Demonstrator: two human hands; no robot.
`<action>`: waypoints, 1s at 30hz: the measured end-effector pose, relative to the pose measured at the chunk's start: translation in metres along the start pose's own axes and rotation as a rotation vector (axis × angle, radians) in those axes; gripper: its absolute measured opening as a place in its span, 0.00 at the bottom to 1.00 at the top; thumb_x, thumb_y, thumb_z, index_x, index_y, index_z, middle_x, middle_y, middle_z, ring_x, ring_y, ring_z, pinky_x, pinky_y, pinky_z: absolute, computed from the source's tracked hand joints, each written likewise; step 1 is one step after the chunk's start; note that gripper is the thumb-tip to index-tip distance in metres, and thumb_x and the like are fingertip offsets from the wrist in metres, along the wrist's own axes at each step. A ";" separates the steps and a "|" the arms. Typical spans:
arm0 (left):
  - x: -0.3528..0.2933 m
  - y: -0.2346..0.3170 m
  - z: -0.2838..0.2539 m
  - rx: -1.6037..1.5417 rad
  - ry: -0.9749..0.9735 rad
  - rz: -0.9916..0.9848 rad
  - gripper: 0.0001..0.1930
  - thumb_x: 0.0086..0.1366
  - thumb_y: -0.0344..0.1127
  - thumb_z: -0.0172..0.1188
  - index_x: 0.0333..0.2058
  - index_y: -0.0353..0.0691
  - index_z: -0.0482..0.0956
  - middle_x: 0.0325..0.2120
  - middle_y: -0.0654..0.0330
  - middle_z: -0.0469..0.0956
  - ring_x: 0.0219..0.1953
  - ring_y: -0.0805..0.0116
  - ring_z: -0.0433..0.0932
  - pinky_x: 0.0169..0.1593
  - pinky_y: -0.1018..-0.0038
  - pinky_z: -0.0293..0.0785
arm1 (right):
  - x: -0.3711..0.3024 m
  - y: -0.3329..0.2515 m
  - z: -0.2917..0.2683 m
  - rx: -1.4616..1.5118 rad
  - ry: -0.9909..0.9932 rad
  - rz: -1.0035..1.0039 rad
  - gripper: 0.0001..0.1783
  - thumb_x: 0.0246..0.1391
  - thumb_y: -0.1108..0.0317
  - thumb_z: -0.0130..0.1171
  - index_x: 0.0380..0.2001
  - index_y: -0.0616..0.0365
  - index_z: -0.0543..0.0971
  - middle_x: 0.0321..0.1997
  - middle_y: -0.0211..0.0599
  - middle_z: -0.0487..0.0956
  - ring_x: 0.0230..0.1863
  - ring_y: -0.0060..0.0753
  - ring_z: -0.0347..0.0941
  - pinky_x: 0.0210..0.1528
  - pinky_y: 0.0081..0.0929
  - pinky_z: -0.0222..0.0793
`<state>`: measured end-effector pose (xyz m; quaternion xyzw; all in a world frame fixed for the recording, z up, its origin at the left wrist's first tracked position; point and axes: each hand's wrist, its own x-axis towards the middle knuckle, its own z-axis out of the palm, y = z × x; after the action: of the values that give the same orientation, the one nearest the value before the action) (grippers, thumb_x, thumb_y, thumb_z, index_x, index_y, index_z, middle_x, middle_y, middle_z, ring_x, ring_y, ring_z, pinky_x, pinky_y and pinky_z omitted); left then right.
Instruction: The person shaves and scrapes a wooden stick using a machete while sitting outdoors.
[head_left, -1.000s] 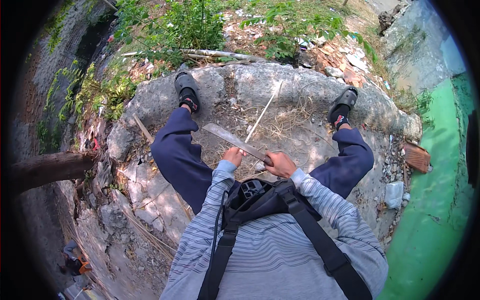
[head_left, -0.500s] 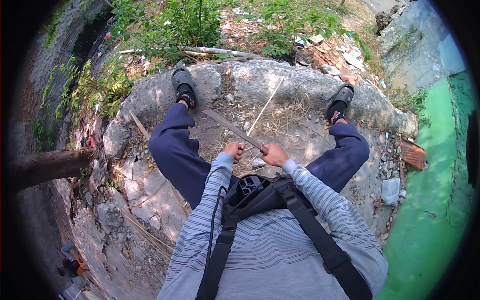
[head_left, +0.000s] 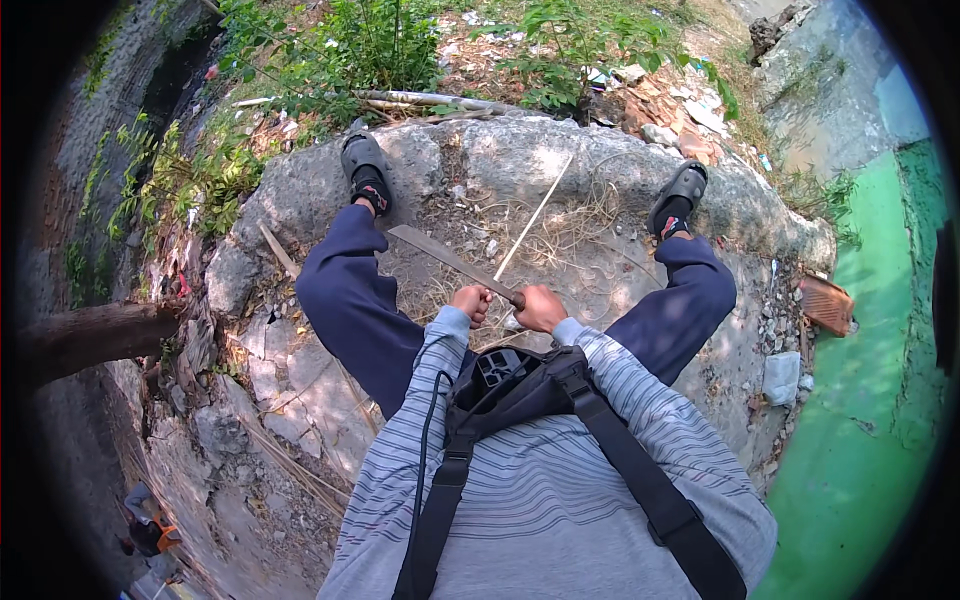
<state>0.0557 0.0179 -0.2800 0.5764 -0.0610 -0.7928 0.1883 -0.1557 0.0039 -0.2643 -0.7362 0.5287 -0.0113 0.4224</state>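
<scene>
My right hand (head_left: 542,308) is closed round the handle of a machete (head_left: 440,250). Its long, dull blade points away to the far left, above the ground between my legs. Just left of the handle, my left hand (head_left: 471,303) is closed on the near end of a thin, pale bamboo strip (head_left: 532,222). The strip slants away to the far right and crosses the blade close to my fingers. That near end is mostly hidden by the blade and my fist. Thin, curly shavings (head_left: 565,245) lie on the ground beyond my hands.
My feet rest by a curved, rough concrete edge (head_left: 510,150). Plants (head_left: 380,50) and litter lie past it. A tree trunk (head_left: 100,335) juts in at left. At right are a green surface (head_left: 850,400), a brown block (head_left: 826,306) and a white block (head_left: 781,381). Another person (head_left: 148,530) is at lower left.
The machete and my right hand have shifted slightly left, bringing the handle nearer my left fist. The strip's far end has swung a little right.
</scene>
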 end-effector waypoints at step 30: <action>-0.004 -0.012 -0.001 -0.032 -0.002 -0.045 0.08 0.65 0.41 0.41 0.26 0.50 0.61 0.12 0.73 0.50 0.09 0.78 0.43 0.13 0.72 0.35 | 0.031 0.029 0.019 0.010 -0.012 0.005 0.14 0.40 0.63 0.64 0.30 0.62 0.82 0.33 0.59 0.81 0.40 0.66 0.78 0.46 0.51 0.75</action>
<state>0.0555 0.0304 -0.2803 0.5739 -0.0353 -0.7982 0.1795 -0.1556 -0.0118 -0.3080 -0.7329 0.5279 -0.0085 0.4291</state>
